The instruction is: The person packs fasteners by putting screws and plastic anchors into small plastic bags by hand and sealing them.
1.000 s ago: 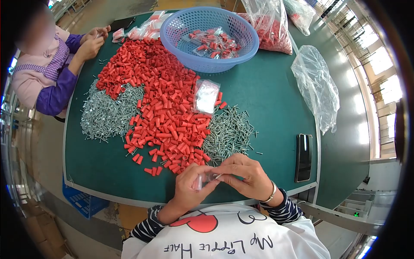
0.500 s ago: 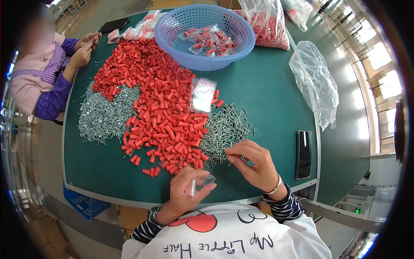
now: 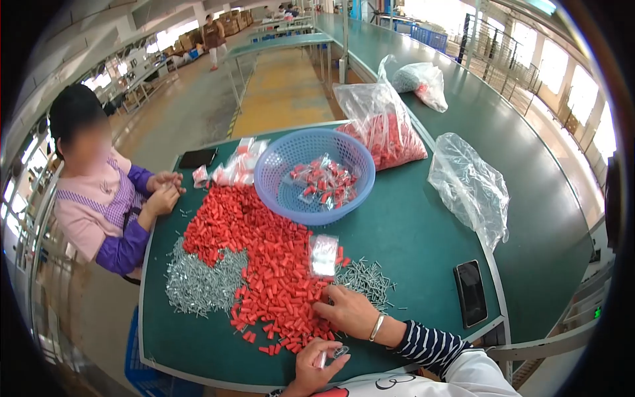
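Observation:
My left hand (image 3: pixel 315 366) is closed round a small clear plastic bag (image 3: pixel 340 352), near the table's front edge. Its mouth seems to stand open. My right hand (image 3: pixel 352 311) reaches across to the right edge of a heap of red plastic caps (image 3: pixel 274 271); its fingers are bent together and its fingertips touch the heap. What lies between them is hidden. Beyond that wrist spreads a small pile of grey screws (image 3: pixel 367 281). A stack of flat clear bags (image 3: pixel 324 255) lies against the caps.
A blue perforated basket (image 3: pixel 264 182) holds filled bags. Behind it stands a large clear bag of red caps (image 3: pixel 390 142). A phone (image 3: pixel 470 294) and an empty plastic bag (image 3: pixel 466 182) lie at right. A co-worker (image 3: pixel 99 192) sits left beside another screw pile (image 3: pixel 202 278).
My right hand has moved left from the screw pile to the red caps. My left hand still holds the clear bag. The head view has tilted up, showing more of the room.

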`<state>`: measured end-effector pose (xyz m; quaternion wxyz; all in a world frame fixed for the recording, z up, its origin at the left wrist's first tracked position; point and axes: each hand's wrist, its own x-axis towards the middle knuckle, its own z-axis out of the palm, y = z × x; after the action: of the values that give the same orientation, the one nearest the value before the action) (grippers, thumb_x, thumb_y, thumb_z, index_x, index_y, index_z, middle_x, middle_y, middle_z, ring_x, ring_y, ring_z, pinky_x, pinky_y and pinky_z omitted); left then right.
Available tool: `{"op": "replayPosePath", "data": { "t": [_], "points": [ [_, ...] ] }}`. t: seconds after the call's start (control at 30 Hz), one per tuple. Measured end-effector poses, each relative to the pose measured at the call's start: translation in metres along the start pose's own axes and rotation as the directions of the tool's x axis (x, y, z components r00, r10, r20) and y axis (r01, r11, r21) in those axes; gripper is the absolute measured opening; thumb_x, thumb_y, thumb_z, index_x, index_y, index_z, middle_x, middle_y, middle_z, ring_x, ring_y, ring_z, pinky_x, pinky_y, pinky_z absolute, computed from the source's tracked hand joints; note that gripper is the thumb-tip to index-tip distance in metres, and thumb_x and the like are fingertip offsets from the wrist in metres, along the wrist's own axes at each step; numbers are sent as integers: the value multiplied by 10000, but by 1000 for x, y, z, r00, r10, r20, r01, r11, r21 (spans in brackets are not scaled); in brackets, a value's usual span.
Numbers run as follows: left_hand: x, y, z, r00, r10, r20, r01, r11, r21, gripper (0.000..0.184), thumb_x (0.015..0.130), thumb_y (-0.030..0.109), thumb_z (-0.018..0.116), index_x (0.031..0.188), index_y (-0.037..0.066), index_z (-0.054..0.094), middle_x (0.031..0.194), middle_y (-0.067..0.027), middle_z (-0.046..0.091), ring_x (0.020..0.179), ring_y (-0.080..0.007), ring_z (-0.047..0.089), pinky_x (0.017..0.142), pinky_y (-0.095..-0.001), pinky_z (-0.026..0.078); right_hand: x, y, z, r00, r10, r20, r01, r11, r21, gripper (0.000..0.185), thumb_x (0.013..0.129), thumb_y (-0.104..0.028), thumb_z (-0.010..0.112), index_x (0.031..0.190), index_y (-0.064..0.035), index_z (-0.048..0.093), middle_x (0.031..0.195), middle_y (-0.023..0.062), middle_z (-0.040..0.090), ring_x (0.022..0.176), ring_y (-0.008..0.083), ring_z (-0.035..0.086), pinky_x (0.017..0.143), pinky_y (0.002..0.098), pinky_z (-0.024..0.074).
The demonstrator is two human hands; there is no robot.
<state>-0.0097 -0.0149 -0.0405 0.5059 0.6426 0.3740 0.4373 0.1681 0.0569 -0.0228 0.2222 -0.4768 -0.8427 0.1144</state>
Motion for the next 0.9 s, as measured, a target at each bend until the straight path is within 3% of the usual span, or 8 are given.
{"op": "replayPosePath", "data": {
  "t": [0.03,0.13,0.43,0.53,0.57,0.63,0.77,0.9],
  "points": [
    [8,13,7,989,128,-80,-122,990,77,178,803,36,759,949,26,657,829,-96,637,688,-223,616,625,-336,498,-1,-1,0,1000,14,16,-15,1000,8,279,808,-133,635,1086,-121,652,1055,100,569,946,285,623,763,377,546],
    [6,5,4,993,117,-20,-115,988,99,275,784,9,776,1032,15,656,895,-87,651,725,-186,620,656,-310,507,-5,3,-1,1000,-22,5,22,999,29,294,827,-137,605,1117,-94,635,982,107,553,934,280,620,757,382,549],
    [4,5,5,996,81,-33,-75,985,157,222,841,94,771,1011,20,649,880,-83,630,723,-175,587,668,-285,478,-8,6,0,997,0,-74,5,998,67,212,850,-127,619,1047,-50,601,876,88,583,849,269,644,700,381,544],
    [0,-6,3,997,-29,-68,32,999,36,286,789,60,808,1030,18,658,860,-51,612,707,-117,561,642,-247,455,-12,4,-8,987,62,-150,-36,984,174,184,890,-154,637,1038,-51,598,865,98,595,814,284,651,665,391,545],
    [-4,-10,2,992,-91,-85,90,996,-23,327,758,35,829,1038,17,663,848,-36,603,698,-87,549,627,-227,444,-14,0,-18,979,99,-178,-57,972,227,188,884,-173,698,1016,-57,632,832,91,627,762,294,655,647,388,539],
    [-3,-11,3,997,-32,-68,37,997,75,327,762,34,821,1046,25,660,851,-33,599,706,-90,545,625,-229,441,-20,-3,-41,973,123,-195,-48,935,352,165,874,-150,701,993,-45,654,822,98,634,747,289,651,634,388,532],
    [8,4,6,996,50,-72,-42,993,110,367,746,26,833,1070,22,660,787,-55,571,679,-142,539,630,-258,443,-34,-12,-69,976,213,-41,-149,794,589,137,856,-81,707,985,-33,701,795,100,653,692,271,639,609,351,509],
    [7,1,8,995,53,-85,-42,990,133,367,737,3,822,1061,31,652,836,-38,582,714,-104,535,633,-237,435,-44,-23,-76,968,241,63,-224,732,643,153,852,-38,701,1005,-25,705,795,98,649,672,231,622,598,314,488]
  ]
}}
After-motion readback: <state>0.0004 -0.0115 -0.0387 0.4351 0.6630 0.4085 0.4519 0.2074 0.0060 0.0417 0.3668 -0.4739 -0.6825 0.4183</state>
